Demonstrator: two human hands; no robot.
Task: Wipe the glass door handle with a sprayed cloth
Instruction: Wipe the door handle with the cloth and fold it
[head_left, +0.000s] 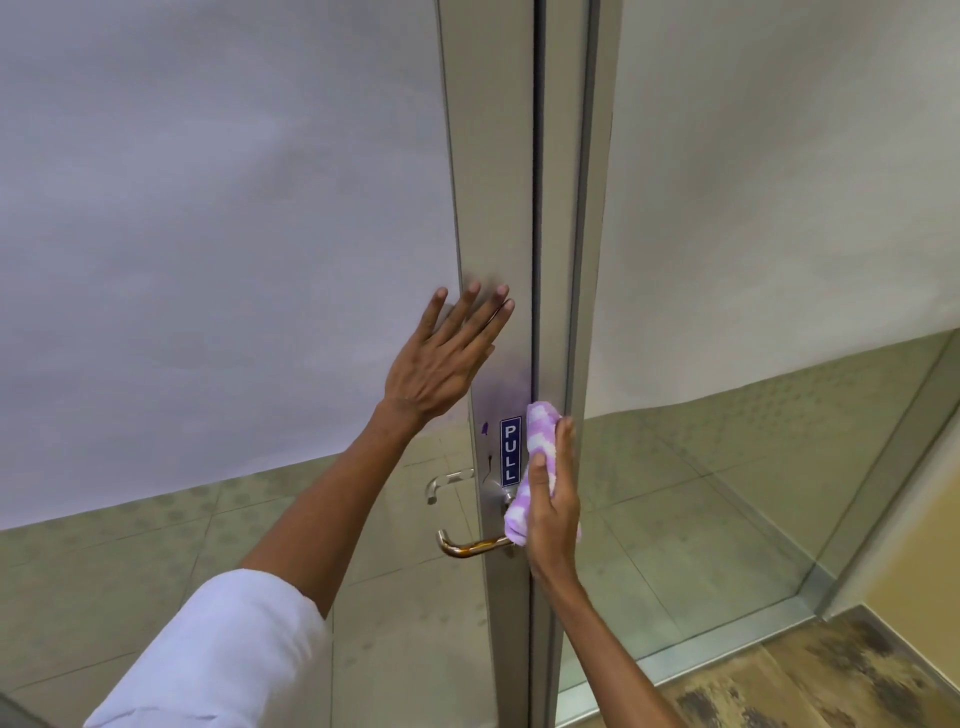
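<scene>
A shiny lever handle juts left from the metal stile of the glass door. Just above it is a blue PULL sticker. My right hand is shut on a folded purple-and-white checked cloth, pressing it against the base of the handle at the stile's right edge. My left hand lies flat, fingers spread, on the stile and frosted glass above the handle. A second handle on the far side shows through the glass.
Frosted film covers the upper glass of the door. A fixed glass panel with a metal frame stands to the right. Tiled floor shows through the lower glass; a worn brown floor lies at the bottom right.
</scene>
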